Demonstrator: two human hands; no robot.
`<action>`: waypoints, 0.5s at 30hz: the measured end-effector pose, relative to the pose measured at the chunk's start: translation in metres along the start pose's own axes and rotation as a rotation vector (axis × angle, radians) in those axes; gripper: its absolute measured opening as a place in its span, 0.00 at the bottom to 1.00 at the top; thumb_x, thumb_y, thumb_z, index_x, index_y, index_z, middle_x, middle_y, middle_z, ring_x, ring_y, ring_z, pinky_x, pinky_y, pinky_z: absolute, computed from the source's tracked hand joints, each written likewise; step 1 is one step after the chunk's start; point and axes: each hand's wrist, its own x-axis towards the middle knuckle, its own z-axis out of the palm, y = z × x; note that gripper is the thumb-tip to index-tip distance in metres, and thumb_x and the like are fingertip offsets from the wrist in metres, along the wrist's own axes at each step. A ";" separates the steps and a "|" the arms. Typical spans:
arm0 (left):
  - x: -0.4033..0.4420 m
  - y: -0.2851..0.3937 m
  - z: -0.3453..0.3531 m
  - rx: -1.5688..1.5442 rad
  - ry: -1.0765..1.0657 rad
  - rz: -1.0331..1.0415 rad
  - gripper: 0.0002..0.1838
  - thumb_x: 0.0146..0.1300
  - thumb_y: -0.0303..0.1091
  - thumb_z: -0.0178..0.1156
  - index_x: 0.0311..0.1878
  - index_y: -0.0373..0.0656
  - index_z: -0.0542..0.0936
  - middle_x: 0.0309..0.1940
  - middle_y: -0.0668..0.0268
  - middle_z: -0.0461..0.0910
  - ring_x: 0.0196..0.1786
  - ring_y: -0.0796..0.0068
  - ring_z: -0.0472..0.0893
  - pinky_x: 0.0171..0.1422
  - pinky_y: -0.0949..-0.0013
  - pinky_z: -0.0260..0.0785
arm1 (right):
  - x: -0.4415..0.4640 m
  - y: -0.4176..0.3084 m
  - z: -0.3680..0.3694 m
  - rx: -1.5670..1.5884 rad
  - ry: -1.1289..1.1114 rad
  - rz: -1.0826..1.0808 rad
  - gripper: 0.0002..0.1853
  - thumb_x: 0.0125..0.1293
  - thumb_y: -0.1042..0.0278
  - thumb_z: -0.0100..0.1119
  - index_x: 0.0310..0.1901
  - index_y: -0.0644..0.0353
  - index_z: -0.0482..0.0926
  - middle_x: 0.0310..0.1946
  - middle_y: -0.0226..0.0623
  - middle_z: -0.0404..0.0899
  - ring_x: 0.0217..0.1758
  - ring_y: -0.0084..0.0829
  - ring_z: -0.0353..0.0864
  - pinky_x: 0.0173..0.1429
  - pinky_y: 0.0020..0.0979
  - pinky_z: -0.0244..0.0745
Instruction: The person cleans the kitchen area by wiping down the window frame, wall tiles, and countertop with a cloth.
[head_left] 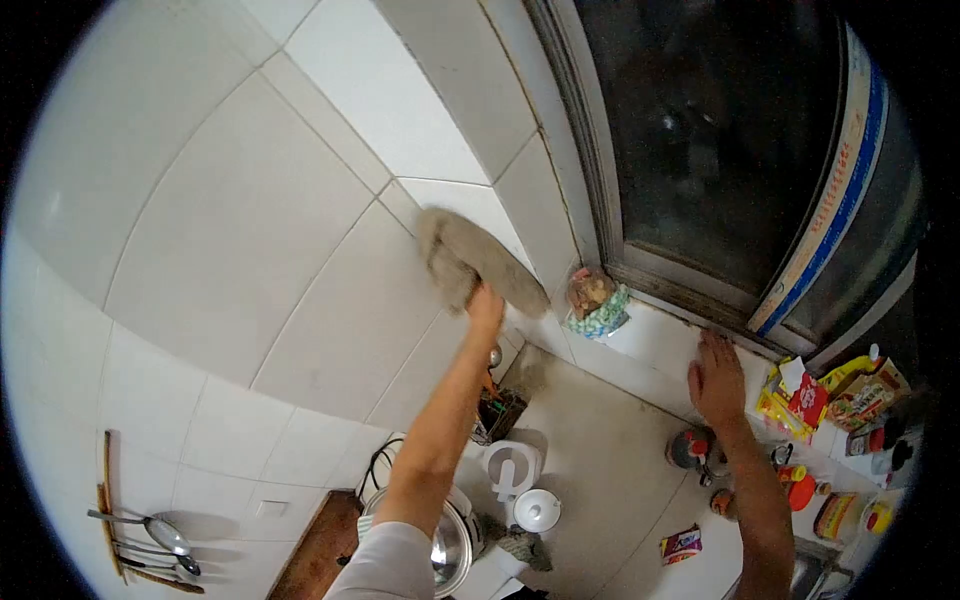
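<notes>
The tiled wall [250, 240] fills most of the left side, meeting the dark window [710, 130] at a corner, with the tabletop [600, 430] below and the sill [650, 345] running under the window frame. A large metal pot [452, 550] stands at the tabletop's near left, a white jug [512, 470] beside it.

The grey-brown cloth [500, 270] is up against the wall, close to the corner. Its long axis slants from upper left down to lower right, ending short of the clear bag [590, 295] on the sill. The left hand [485, 308] meets it from below, near the middle of its lower edge, so the cloth lies above the fingers and spreads to both sides of them. Those fingers appear closed on a bunched fold, though their tips are hidden in it.

The right hand [717, 380] is well apart from the cloth, clearly the farther of the two. It rests on the sill beside the window frame, fingers extended and slightly parted, with nothing visible in its hold. Colourful food packets [800, 400] lie just beyond it.
</notes>
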 end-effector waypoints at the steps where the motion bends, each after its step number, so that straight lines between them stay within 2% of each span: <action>1: -0.015 0.049 -0.047 -0.073 -0.111 -0.077 0.31 0.80 0.48 0.51 0.76 0.35 0.69 0.72 0.46 0.73 0.74 0.45 0.70 0.80 0.51 0.58 | 0.002 0.000 -0.001 0.010 0.021 -0.026 0.22 0.69 0.68 0.58 0.61 0.71 0.75 0.69 0.56 0.73 0.73 0.57 0.72 0.82 0.55 0.61; 3: -0.010 0.084 -0.057 -0.403 -0.114 -0.353 0.29 0.80 0.47 0.52 0.71 0.33 0.73 0.67 0.49 0.77 0.67 0.51 0.76 0.74 0.54 0.64 | -0.001 0.001 0.000 0.035 0.057 -0.062 0.20 0.68 0.68 0.58 0.58 0.70 0.76 0.69 0.58 0.73 0.71 0.60 0.73 0.81 0.57 0.63; 5: 0.037 0.144 -0.115 -1.143 0.092 -0.815 0.27 0.80 0.45 0.52 0.67 0.30 0.75 0.63 0.53 0.79 0.63 0.57 0.77 0.70 0.58 0.68 | -0.003 0.000 -0.002 0.021 0.034 -0.064 0.20 0.68 0.68 0.58 0.58 0.70 0.76 0.69 0.58 0.73 0.71 0.60 0.73 0.80 0.57 0.63; 7: 0.086 0.175 -0.154 -1.058 0.287 -0.612 0.24 0.81 0.47 0.51 0.56 0.30 0.79 0.52 0.59 0.82 0.55 0.64 0.78 0.64 0.63 0.69 | 0.002 -0.001 -0.001 0.040 0.037 -0.061 0.19 0.68 0.68 0.58 0.57 0.70 0.76 0.69 0.59 0.73 0.71 0.60 0.73 0.80 0.56 0.63; 8: 0.113 0.181 -0.165 -0.997 0.333 -0.472 0.23 0.81 0.46 0.51 0.51 0.31 0.79 0.49 0.59 0.83 0.52 0.64 0.79 0.62 0.62 0.70 | 0.001 0.000 -0.001 0.056 0.039 -0.053 0.19 0.68 0.68 0.58 0.57 0.70 0.76 0.69 0.59 0.73 0.71 0.60 0.73 0.80 0.56 0.63; 11: 0.248 0.116 -0.165 -0.587 0.594 0.036 0.13 0.76 0.39 0.60 0.46 0.36 0.83 0.45 0.62 0.86 0.46 0.65 0.84 0.56 0.64 0.77 | -0.002 0.001 -0.005 0.085 0.034 -0.025 0.19 0.68 0.67 0.58 0.56 0.70 0.77 0.69 0.59 0.73 0.71 0.59 0.73 0.81 0.55 0.63; 12: 0.255 0.179 -0.232 -0.786 0.547 -0.091 0.12 0.76 0.38 0.60 0.46 0.37 0.81 0.44 0.63 0.85 0.44 0.67 0.84 0.53 0.65 0.77 | -0.002 0.001 -0.005 0.093 0.030 -0.017 0.19 0.69 0.67 0.58 0.56 0.70 0.77 0.69 0.59 0.73 0.70 0.58 0.74 0.81 0.55 0.63; 13: 0.286 0.179 -0.258 -0.845 0.520 -0.028 0.12 0.76 0.38 0.61 0.45 0.37 0.80 0.42 0.64 0.84 0.43 0.68 0.83 0.51 0.65 0.77 | -0.003 0.003 -0.002 0.074 0.046 -0.022 0.19 0.69 0.66 0.58 0.57 0.70 0.77 0.69 0.58 0.73 0.71 0.58 0.74 0.81 0.55 0.63; 14: 0.320 0.174 -0.270 -0.854 0.584 -0.036 0.16 0.78 0.41 0.57 0.42 0.36 0.80 0.39 0.62 0.83 0.41 0.67 0.82 0.51 0.64 0.75 | -0.004 0.005 0.001 0.056 0.058 -0.030 0.20 0.70 0.66 0.58 0.58 0.70 0.77 0.68 0.58 0.73 0.71 0.57 0.74 0.82 0.55 0.62; 15: 0.332 0.173 -0.286 -0.917 0.571 -0.063 0.15 0.78 0.41 0.57 0.42 0.36 0.80 0.38 0.62 0.83 0.41 0.67 0.81 0.50 0.63 0.75 | -0.005 0.006 0.004 0.038 0.067 -0.038 0.21 0.70 0.65 0.58 0.58 0.70 0.77 0.68 0.57 0.74 0.71 0.57 0.74 0.82 0.54 0.62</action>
